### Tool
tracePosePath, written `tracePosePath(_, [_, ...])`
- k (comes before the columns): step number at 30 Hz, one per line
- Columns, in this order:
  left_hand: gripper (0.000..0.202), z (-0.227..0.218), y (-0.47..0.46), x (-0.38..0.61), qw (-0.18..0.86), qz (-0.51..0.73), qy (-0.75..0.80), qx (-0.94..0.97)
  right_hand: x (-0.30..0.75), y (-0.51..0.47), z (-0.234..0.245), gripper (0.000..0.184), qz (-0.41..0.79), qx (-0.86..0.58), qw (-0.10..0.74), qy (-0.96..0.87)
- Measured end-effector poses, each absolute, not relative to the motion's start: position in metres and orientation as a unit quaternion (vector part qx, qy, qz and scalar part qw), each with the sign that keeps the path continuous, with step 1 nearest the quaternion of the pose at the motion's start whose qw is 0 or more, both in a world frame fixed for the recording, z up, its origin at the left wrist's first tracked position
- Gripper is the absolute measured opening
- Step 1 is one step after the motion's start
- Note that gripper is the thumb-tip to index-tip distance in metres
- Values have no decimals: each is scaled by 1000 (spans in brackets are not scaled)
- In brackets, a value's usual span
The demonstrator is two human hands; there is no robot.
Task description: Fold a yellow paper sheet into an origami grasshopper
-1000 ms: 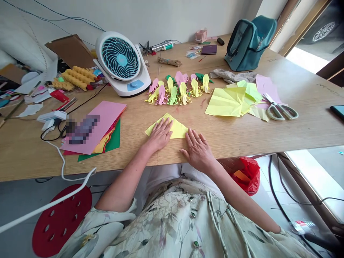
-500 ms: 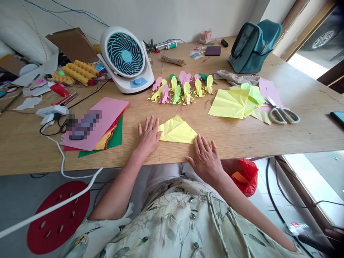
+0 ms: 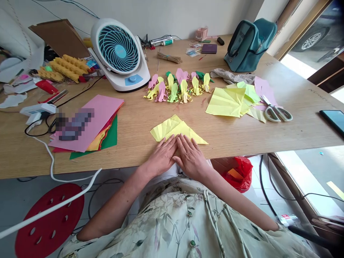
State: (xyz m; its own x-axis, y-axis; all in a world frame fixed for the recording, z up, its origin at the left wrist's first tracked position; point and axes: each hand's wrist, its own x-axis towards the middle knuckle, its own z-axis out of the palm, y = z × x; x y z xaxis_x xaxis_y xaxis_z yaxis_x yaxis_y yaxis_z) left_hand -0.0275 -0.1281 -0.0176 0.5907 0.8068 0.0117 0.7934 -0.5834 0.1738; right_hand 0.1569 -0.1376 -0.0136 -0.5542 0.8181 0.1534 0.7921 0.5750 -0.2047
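Note:
A creased yellow paper (image 3: 174,129) lies folded into a triangle near the front edge of the wooden table (image 3: 139,118). My left hand (image 3: 161,156) and my right hand (image 3: 190,157) rest side by side on its near edge, fingers stretched flat and touching the sheet. Neither hand grips anything. Behind the paper stands a row of small folded paper figures (image 3: 177,87) in yellow, pink and green.
A stack of coloured sheets (image 3: 94,125) lies at left, a white and teal fan (image 3: 118,53) behind it. At right lie loose yellow and pink sheets (image 3: 231,102), scissors (image 3: 276,111), a teal bag (image 3: 248,43) and a phone (image 3: 333,120). A red bag (image 3: 239,172) hangs below the table.
Both hands have come together from either side of the yellow paper onto its near edge. The paper has shifted and now lies as a wider triangle.

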Motion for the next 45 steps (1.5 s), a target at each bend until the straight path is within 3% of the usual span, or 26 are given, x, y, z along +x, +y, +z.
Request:
tracePosePath(7, [58,-11,-135,-36,50,34,495,867,171,-135,-35,69,30,-463,128,-877])
tracePosePath(19, [59,-12,-155,-71,63,32,560,825,202,-158,-27,62,-38,-509,119,-852])
tracePosePath(27, [55,-9,-170,-39,22,108,499,859,210,-177,-29,40,-79,-483,139,-861])
tracePosePath(31, [54,-13,-167,-20,50,112,458,881,215,-176,-33,35,-89,-427,177,-883])
tracePosePath(34, [45,-11,-173,-21,87,198,489,845,218,-178,-29,33,-101,-391,216,-889])
tracePosePath(37, [34,-3,-186,-30,177,348,601,698,219,-180,-22,40,-117,-382,265,-878])
tracePosePath(39, [41,5,-192,-34,333,402,632,573,217,-181,-19,48,-122,-381,292,-869])
tracePosePath(42, [56,15,-187,-31,597,430,535,416,209,-181,-18,57,-113,-355,303,-877])
tracePosePath(45, [52,18,-169,-26,659,504,464,310,201,-181,-20,57,-99,-320,289,-897])
